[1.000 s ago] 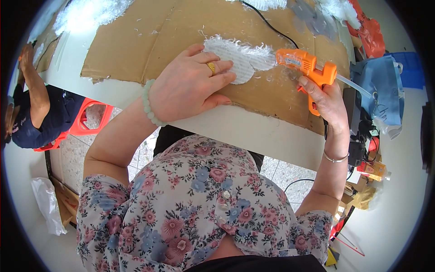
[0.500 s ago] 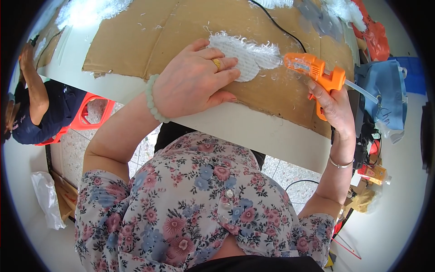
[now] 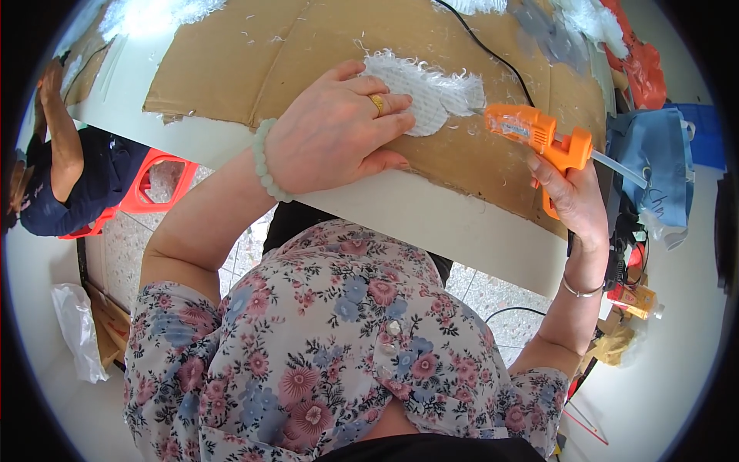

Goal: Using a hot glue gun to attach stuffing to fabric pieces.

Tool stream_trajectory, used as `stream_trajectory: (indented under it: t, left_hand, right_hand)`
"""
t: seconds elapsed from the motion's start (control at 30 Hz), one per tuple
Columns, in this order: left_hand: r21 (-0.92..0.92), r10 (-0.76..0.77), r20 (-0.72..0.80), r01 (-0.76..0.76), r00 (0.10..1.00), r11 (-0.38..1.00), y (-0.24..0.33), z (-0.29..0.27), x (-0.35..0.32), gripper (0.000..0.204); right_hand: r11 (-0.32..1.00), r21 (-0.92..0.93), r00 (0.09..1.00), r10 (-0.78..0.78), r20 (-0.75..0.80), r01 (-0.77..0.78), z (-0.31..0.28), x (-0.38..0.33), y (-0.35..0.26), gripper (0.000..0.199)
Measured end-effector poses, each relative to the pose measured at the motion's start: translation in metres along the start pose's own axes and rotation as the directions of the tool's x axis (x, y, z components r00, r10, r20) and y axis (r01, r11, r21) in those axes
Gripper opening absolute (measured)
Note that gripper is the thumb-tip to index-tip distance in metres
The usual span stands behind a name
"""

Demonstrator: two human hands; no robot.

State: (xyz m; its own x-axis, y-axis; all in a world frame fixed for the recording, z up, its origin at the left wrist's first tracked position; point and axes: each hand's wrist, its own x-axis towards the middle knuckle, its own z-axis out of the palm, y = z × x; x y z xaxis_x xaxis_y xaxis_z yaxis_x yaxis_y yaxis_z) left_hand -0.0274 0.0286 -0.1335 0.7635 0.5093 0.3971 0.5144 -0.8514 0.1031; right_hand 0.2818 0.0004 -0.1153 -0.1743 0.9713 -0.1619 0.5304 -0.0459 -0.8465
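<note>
Hands of the person work at the upper middle of the frame, on a sheet of brown cardboard (image 3: 231,69) that covers the white desk (image 3: 462,223), probably to keep glue off the desk top. The left hand (image 3: 331,138) lies flat with the fingers together on one white fuzzy patch (image 3: 431,96), and this pressing seems to keep the patch from sliding. The right hand (image 3: 573,196) is at the right of the frame, its grip closed around the handle of one orange glue gun (image 3: 539,135). The nozzle points left and comes just beside the right edge of the patch; I cannot tell if it touches. A clear glue stick (image 3: 620,168) comes out of the back of the gun, and one black cable (image 3: 493,54) runs up across the cardboard. More white fluff (image 3: 154,11) lies at the upper left. A second person (image 3: 61,169) in dark clothes is at the left edge, beside one red stool (image 3: 146,192).
</note>
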Motion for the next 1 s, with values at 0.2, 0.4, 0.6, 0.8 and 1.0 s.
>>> stream_trajectory:
  t: [0.2,0.4,0.6,0.8,1.0]
  left_hand:
    - [-0.013,-0.006,-0.001,0.006,1.0,1.0,-0.001,-0.001,-0.002,0.037]
    - [-0.019,-0.009,0.0,0.009,1.0,1.0,-0.003,-0.001,-0.003,0.037]
    - [-0.016,-0.009,0.006,0.009,1.0,1.0,-0.004,-0.001,-0.004,0.036]
    - [-0.017,-0.016,0.007,0.016,1.0,1.0,-0.006,-0.001,-0.006,0.036]
    - [-0.012,-0.009,0.009,0.009,1.0,1.0,-0.008,-0.001,-0.005,0.037]
  right_hand:
    - [1.0,0.015,0.999,0.001,0.035,-0.002,0.007,0.001,-0.002,0.031]
    - [0.999,-0.05,0.998,0.006,0.056,-0.004,0.014,0.006,-0.007,0.029]
    - [1.0,-0.027,0.998,-0.012,0.055,0.014,0.018,0.008,-0.011,0.028]
    - [0.993,-0.108,0.996,-0.047,0.071,0.054,0.024,0.012,-0.011,0.029]
    - [0.999,-0.017,0.999,-0.038,0.037,0.039,0.025,0.011,-0.011,0.028]
